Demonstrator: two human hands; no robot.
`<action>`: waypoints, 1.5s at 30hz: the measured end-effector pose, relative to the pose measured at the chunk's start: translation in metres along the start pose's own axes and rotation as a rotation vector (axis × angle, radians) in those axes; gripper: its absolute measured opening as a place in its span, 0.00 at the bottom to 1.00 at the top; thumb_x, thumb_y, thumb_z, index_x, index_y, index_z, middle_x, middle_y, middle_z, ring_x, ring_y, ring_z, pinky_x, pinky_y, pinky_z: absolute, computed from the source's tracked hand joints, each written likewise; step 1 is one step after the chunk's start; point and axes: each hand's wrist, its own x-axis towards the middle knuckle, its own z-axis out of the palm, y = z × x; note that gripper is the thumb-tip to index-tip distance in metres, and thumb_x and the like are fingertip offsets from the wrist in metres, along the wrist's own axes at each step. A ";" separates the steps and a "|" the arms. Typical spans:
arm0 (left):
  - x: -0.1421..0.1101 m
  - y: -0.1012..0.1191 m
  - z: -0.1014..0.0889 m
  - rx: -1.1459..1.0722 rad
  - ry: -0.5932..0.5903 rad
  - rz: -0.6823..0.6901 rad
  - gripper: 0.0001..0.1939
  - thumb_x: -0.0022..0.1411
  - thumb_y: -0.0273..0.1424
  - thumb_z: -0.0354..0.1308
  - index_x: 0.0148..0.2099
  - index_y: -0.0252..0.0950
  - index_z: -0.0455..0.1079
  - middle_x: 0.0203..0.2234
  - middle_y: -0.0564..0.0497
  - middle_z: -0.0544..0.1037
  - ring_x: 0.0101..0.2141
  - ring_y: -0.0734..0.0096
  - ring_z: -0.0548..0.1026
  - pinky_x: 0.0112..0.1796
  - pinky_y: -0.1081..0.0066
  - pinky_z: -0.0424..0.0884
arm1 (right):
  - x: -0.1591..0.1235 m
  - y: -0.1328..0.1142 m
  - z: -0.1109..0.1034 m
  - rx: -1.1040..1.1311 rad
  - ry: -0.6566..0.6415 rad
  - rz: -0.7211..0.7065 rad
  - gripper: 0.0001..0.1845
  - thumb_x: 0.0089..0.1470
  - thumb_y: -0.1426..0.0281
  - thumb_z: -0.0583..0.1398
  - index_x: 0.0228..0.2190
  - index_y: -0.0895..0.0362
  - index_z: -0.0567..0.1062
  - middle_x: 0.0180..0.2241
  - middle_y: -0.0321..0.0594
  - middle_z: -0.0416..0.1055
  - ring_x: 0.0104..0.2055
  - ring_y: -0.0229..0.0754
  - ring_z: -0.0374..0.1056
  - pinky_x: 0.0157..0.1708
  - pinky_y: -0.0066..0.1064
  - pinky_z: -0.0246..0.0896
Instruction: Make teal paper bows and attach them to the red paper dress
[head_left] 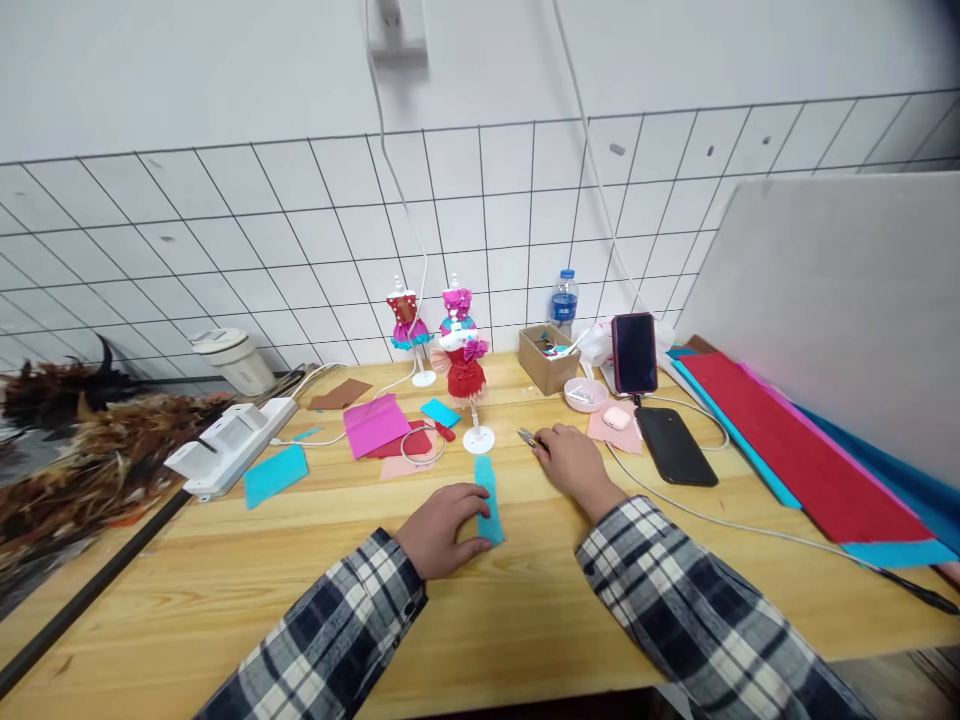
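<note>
A narrow strip of turquoise paper [487, 510] with a crinkled look lies on the wooden table. My left hand [446, 525] rests over its left side, fingertips touching it, thumb apart from the fingers. To the right, my right hand [574, 465] is closed around a small pair of scissors [529, 438], whose blades point left; the handles are mostly hidden under the fingers. Just beyond the strip stands a small white dress form [478, 438] in a red paper dress with a magenta flower. Behind it are a second form in magenta [457, 305] and a third in red and magenta [409, 325].
Left are a magenta sheet [376, 426], a turquoise piece [276, 476] and a power strip [232, 445]. A cardboard box [549, 365], water bottle [564, 300], upright phone [634, 355] and black phone [676, 446] stand or lie right. Long coloured sheets [810, 440] lie farther right.
</note>
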 end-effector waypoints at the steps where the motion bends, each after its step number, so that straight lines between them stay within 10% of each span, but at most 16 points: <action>1: 0.002 0.000 0.001 0.001 0.004 0.018 0.15 0.58 0.37 0.60 0.46 0.39 0.70 0.52 0.44 0.72 0.52 0.60 0.69 0.53 0.59 0.64 | 0.001 0.000 0.000 0.003 0.000 0.007 0.14 0.61 0.62 0.53 0.42 0.56 0.73 0.39 0.46 0.71 0.44 0.47 0.65 0.40 0.33 0.54; 8: 0.007 -0.040 -0.029 0.245 0.338 -0.239 0.14 0.66 0.35 0.49 0.47 0.37 0.71 0.45 0.43 0.75 0.48 0.59 0.70 0.49 0.60 0.65 | 0.006 0.003 0.003 0.032 -0.020 0.004 0.14 0.61 0.62 0.53 0.43 0.55 0.72 0.39 0.45 0.71 0.44 0.46 0.66 0.39 0.32 0.54; 14: 0.001 -0.080 -0.050 0.291 0.293 -0.389 0.10 0.60 0.37 0.54 0.36 0.39 0.75 0.34 0.45 0.77 0.39 0.53 0.72 0.41 0.58 0.65 | 0.010 0.010 0.005 0.078 -0.056 -0.015 0.14 0.61 0.61 0.53 0.44 0.54 0.72 0.39 0.45 0.71 0.45 0.46 0.65 0.40 0.31 0.54; 25: 0.006 -0.080 -0.037 0.081 0.264 -0.452 0.12 0.58 0.32 0.48 0.37 0.37 0.72 0.29 0.51 0.78 0.29 0.66 0.73 0.32 0.70 0.67 | 0.013 0.015 0.007 0.156 -0.040 0.015 0.14 0.60 0.60 0.55 0.43 0.52 0.72 0.39 0.40 0.73 0.42 0.42 0.67 0.35 0.28 0.53; 37: 0.007 -0.078 -0.036 0.003 0.305 -0.409 0.14 0.57 0.39 0.55 0.40 0.37 0.76 0.39 0.46 0.80 0.41 0.56 0.74 0.46 0.60 0.65 | 0.022 0.014 0.008 0.237 -0.003 0.139 0.14 0.60 0.59 0.53 0.41 0.49 0.75 0.39 0.37 0.77 0.39 0.43 0.70 0.30 0.29 0.51; 45: 0.000 -0.085 -0.037 -0.356 0.422 -0.460 0.32 0.64 0.46 0.48 0.65 0.33 0.56 0.41 0.46 0.80 0.42 0.60 0.76 0.46 0.63 0.70 | 0.029 0.017 0.013 0.293 0.019 0.166 0.12 0.58 0.63 0.53 0.38 0.47 0.76 0.34 0.34 0.78 0.36 0.42 0.71 0.27 0.29 0.49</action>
